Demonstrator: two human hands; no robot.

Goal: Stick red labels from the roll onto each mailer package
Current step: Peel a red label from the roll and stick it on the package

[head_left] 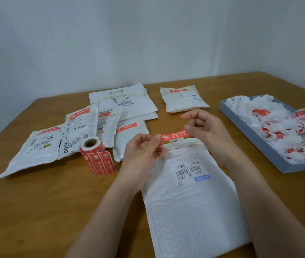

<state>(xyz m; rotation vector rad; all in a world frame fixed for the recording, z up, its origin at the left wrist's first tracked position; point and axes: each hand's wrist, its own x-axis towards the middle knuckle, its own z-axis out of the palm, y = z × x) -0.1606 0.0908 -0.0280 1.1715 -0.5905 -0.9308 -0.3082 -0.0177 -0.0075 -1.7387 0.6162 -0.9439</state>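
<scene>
A white bubble mailer (190, 207) with a barcode sticker lies on the table in front of me. Above its top edge I stretch a single red label (174, 135) between both hands. My left hand (142, 151) pinches the label's left end, and my right hand (205, 127) pinches its right end. The label hangs in the air, apart from the mailer. The roll of red labels (94, 148) lies on its side to the left, with a strip of labels unrolled toward me.
Several white mailers (84, 127) with red labels are piled at the back left. One small mailer (183, 99) lies at the back centre. A blue tray (256, 138) at the right holds crumpled backing paper. The wall stands behind the wooden table (45, 202).
</scene>
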